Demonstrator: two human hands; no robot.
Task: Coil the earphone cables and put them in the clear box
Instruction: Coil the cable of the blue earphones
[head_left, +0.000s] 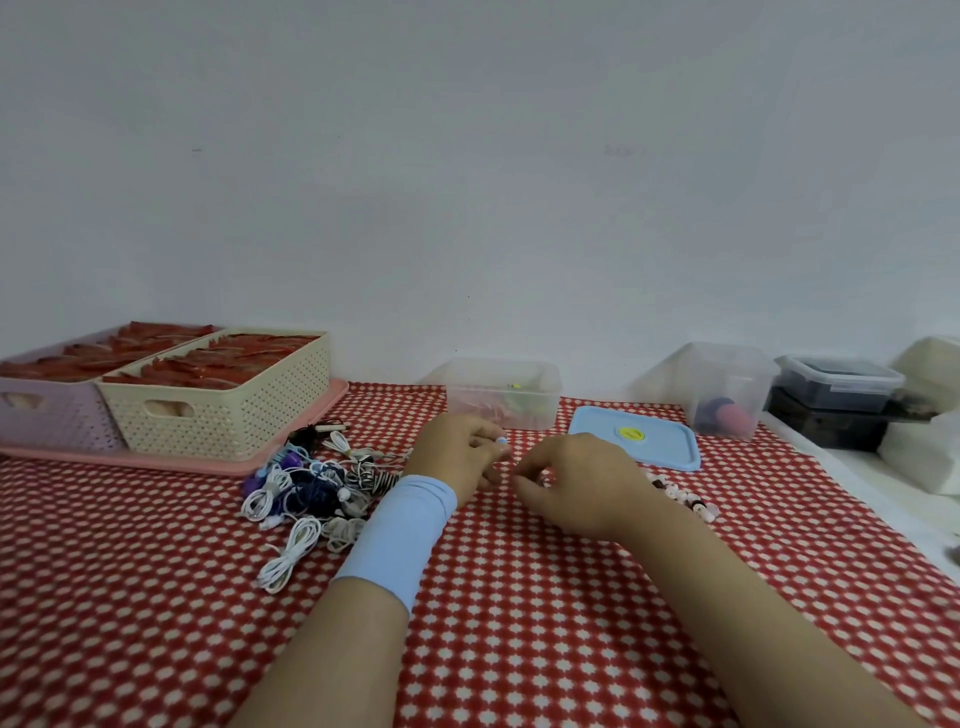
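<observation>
My left hand (460, 449), with a light blue wristband, rests curled on the red patterned cloth just in front of the clear box (545, 410). A small light blue earbud (501, 440) shows at its fingertips. My right hand (576, 483) is close beside it, fingers pinched toward the left hand; what it pinches is hidden. A tangled pile of white, blue and purple earphone cables (311, 483) lies to the left of my left wrist. The clear box is open and holds a few coloured items.
A blue lid (634, 444) lies right of the clear box. Small beads or ties (680, 496) sit beside my right hand. A second clear box (727, 389) and a black container (836, 387) stand at the right. Two baskets (218, 410) on a pink tray stand at the left.
</observation>
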